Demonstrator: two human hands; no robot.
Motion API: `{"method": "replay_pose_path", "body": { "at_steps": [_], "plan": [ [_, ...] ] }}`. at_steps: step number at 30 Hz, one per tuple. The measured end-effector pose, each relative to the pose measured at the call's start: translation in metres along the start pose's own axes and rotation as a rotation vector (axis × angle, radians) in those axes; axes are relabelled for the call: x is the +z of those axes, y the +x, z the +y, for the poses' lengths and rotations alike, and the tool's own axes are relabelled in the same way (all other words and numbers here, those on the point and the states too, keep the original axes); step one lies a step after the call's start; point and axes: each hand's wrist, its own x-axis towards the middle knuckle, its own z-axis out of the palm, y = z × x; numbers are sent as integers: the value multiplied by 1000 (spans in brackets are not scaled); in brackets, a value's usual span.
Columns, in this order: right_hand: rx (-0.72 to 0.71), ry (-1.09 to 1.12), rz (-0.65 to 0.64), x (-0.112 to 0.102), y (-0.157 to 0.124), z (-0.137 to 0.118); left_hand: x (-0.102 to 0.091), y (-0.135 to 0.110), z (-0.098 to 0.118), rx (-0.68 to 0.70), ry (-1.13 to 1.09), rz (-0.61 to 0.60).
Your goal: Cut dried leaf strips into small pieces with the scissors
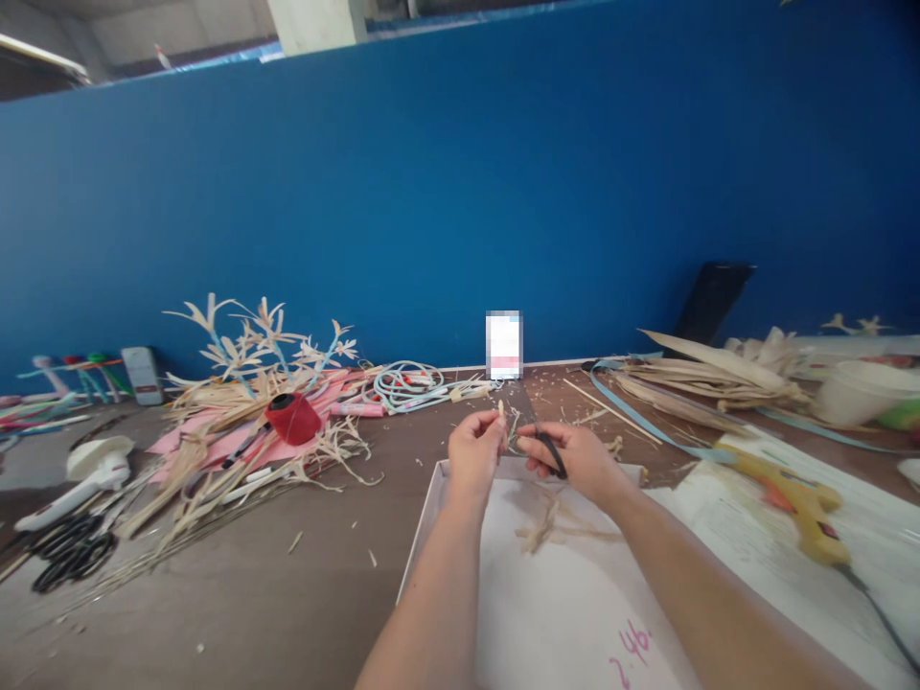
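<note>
Fingertips [494, 422] of a person's left hand [472, 445] close in a pinch around a small pale piece [501, 408], its tip showing above the thumb and forefinger. Just beside it, the right hand [573, 456] grips dark-handled scissors [552, 452], fingers curled about the handles; whether the blades are parted is too small to tell. Both hands are above the far edge of a shallow white box [429, 508], with the pale piece and the scissors near each other but apart.

Inside the box, straw-colored scraps [540, 529] lie below the right hand, and pink handwriting [632, 652] reading "2.46." marks the bottom near the right forearm. Small trimmings dot the brown table [309, 623] around it.

To the left, a red spool [302, 420] sits among dried strips [169, 489] and pink paper [169, 436], with pale flowers [241, 356] on blue stems rising behind. Black scissor handles [72, 554] and a white tool [79, 495] lie farther left. A looped light-blue cord [408, 387] rests beyond the left hand.

To the right, a yellow glue gun [797, 494] lies on white sheets [747, 565], near a blue ribbon [632, 422], dried leaves [719, 376] and a white bowl [859, 395]. A blue partition [446, 192] backs the table.
</note>
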Motion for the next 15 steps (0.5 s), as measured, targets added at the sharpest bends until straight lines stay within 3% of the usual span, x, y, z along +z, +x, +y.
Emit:
{"method": "replay_pose_path", "body": {
  "at_steps": [4, 11, 15],
  "plan": [
    [-52, 92, 44, -2, 3, 4, -2, 1, -3, 6, 32, -22],
    [-115, 250, -88, 1, 6, 15, 0, 0, -3, -21, -81, -107],
    [-146, 226, -80, 3, 4, 13, 1, -1, -2, -30, -93, -124]
  ]
}}
